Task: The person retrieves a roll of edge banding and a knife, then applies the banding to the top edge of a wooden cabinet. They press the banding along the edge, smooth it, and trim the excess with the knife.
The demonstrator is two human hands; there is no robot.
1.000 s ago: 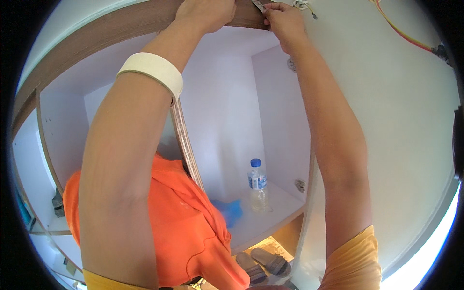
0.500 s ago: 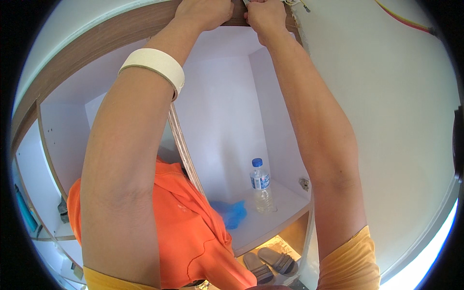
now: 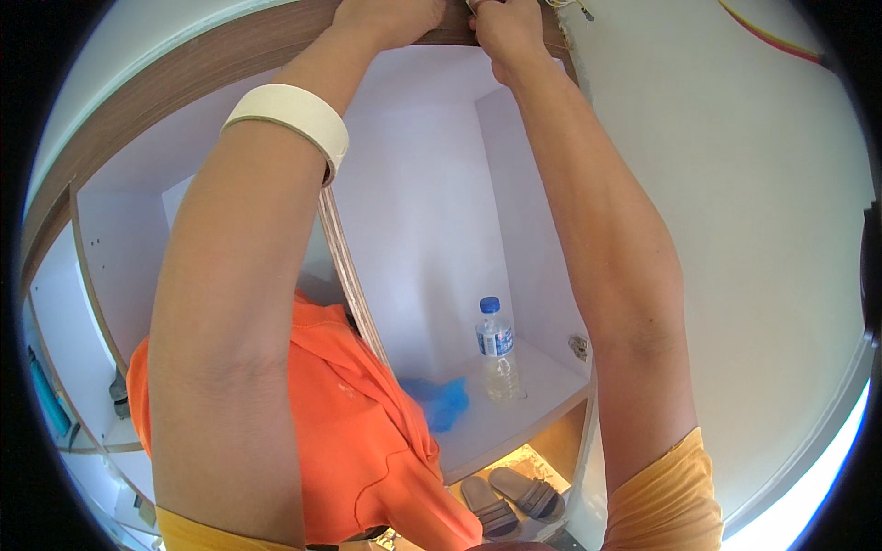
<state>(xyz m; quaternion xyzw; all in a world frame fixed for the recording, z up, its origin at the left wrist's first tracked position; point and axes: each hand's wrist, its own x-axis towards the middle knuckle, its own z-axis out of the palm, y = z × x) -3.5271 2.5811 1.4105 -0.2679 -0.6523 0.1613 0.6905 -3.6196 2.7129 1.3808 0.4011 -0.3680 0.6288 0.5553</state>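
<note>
The bottle [image 3: 497, 344] stands in the cabinet [image 3: 418, 165] (sandals [image 3: 525, 494] below), right of the divider [image 3: 348, 266].

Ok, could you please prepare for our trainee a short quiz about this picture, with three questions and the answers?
1. Where are the left hand and right hand? A) on the orange garment; B) at the wooden top band; C) by the sandals.
2. True or false: the bottle lies on its side.
3. Fill in: a cream ring, like a tape roll, goes around the ____ forearm.

Key: 1. B. 2. False; it stands upright. 3. left.
</note>
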